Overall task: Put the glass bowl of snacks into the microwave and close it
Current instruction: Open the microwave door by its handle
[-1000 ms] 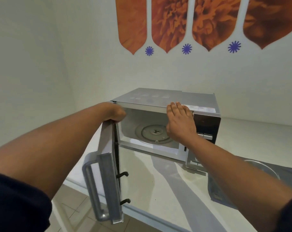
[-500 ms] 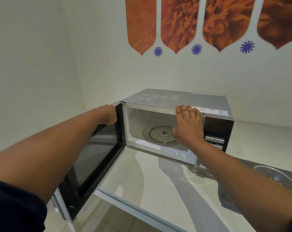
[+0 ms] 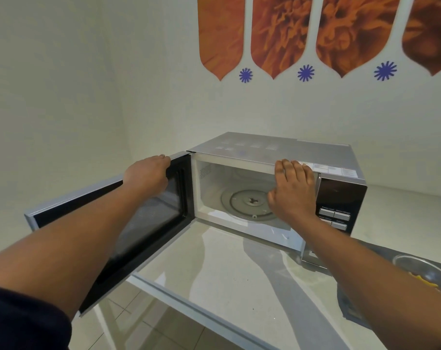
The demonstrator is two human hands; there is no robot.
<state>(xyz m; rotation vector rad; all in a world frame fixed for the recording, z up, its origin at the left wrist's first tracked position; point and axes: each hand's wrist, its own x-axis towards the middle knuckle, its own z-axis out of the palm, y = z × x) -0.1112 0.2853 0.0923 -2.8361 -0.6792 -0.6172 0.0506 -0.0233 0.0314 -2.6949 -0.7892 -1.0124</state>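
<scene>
Left hand (image 3: 148, 173) grips the door (image 3: 108, 228), swung wide open leftward from microwave (image 3: 277, 152).

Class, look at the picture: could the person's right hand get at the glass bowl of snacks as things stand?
Probably yes. The right hand rests on the microwave's top front edge, holding nothing, and the glass bowl sits uncovered on the counter beside that forearm, nothing between them.

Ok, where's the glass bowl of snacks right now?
The glass bowl sits at the head view's far right edge, on a grey cloth on the counter, right of the open microwave.
</scene>
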